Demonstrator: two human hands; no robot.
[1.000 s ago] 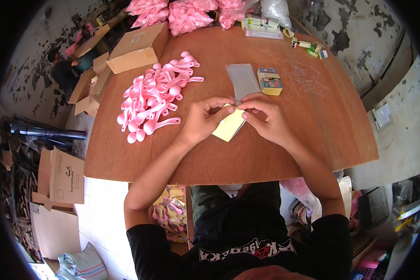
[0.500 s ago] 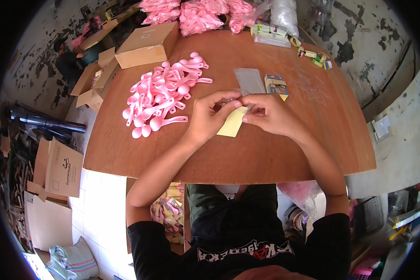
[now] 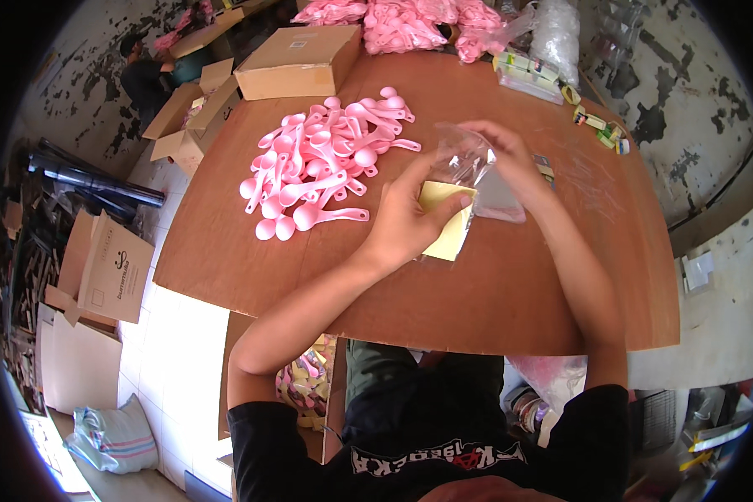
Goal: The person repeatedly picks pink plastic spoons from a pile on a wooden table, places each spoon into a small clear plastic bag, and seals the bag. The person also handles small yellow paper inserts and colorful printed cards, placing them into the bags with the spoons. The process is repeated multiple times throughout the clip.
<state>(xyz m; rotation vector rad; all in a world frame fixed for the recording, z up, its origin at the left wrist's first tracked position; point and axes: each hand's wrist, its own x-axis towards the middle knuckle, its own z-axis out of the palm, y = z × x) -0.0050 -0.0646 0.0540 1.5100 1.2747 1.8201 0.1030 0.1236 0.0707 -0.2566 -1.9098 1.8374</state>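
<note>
My left hand [image 3: 403,216] is closed on a yellow card [image 3: 450,238], its thumb pressed flat across the front. A clear plastic bag [image 3: 464,159] rises from the card's upper end, loose and shiny. Beside the bag's top edge is my right hand [image 3: 506,151], fingers stretched toward the left and looking open; its thumb is hidden. Left of my hands lies a heap of pink plastic scoops [image 3: 318,159]. Flat clear bags [image 3: 502,205] lie under my right wrist. A small stack of printed cards [image 3: 544,170] is partly covered by my right forearm.
A closed cardboard box [image 3: 297,67] stands at the table's far left, near bags of pink items [image 3: 406,25]. At the far right are banded card packs [image 3: 527,71] and loose small packs [image 3: 598,125]. Another person [image 3: 142,79] is at the far left beside an open carton [image 3: 192,117].
My right hand has left the card's top and moved up and right. The clear bag now shows spread out above the card. My left thumb lies across the card. The view has shifted.
</note>
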